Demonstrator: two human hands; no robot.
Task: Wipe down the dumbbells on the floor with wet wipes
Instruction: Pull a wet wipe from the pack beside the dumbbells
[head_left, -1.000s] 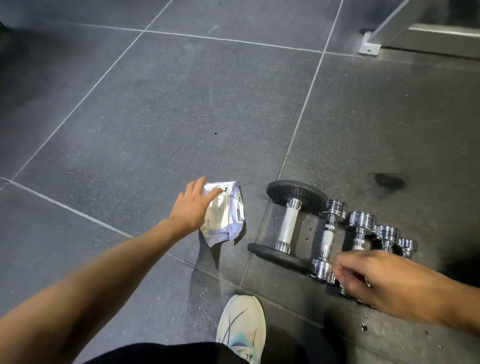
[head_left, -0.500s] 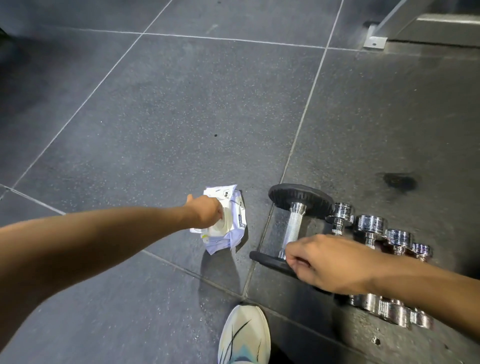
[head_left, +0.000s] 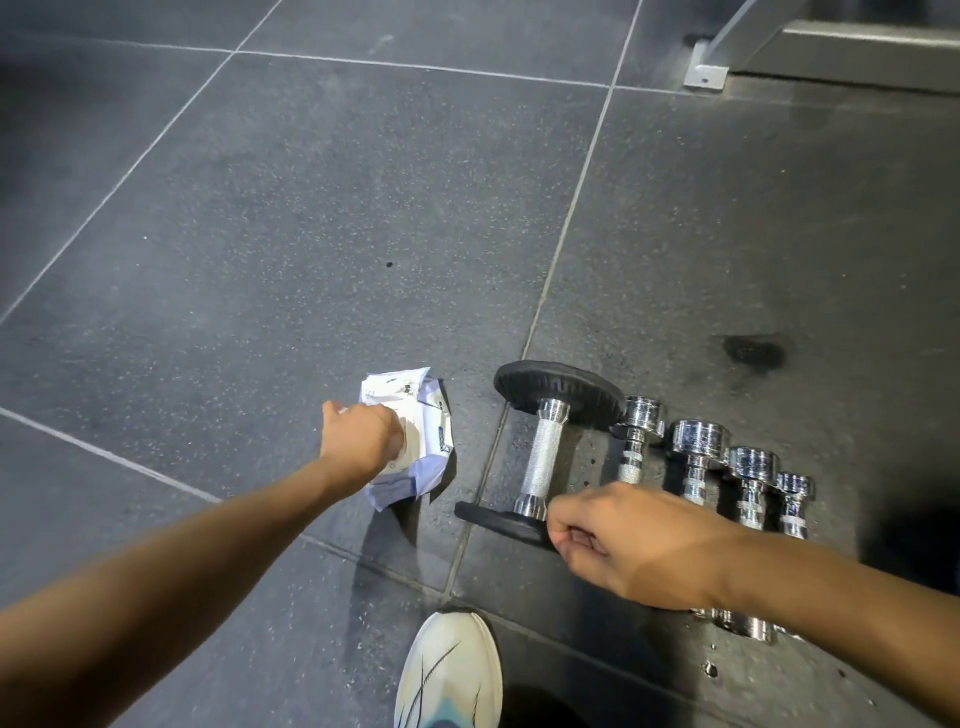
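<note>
A crumpled white and pale-blue wet wipes pack (head_left: 423, 415) lies on the dark floor. My left hand (head_left: 361, 441) is on its left side, fingers curled down onto its round lid. To the right, several dumbbells lie in a row. The biggest dumbbell (head_left: 545, 452) has black plates and a knurled chrome handle. Several small chrome dumbbells (head_left: 698, 457) lie beyond it. My right hand (head_left: 623, 540) hovers with curled fingers at the near plate of the big dumbbell and hides the near ends of the small ones. Whether it touches the plate is unclear.
Dark speckled floor tiles (head_left: 311, 208) with pale seams stretch away ahead. My white shoe (head_left: 449, 670) stands at the bottom centre. A metal frame foot (head_left: 706, 67) is bolted down at the top right. A dark stain (head_left: 753, 351) marks the floor behind the dumbbells.
My left hand went from open above the pack to curled down on it. My right hand moved left, from the small dumbbells to the big dumbbell's near plate.
</note>
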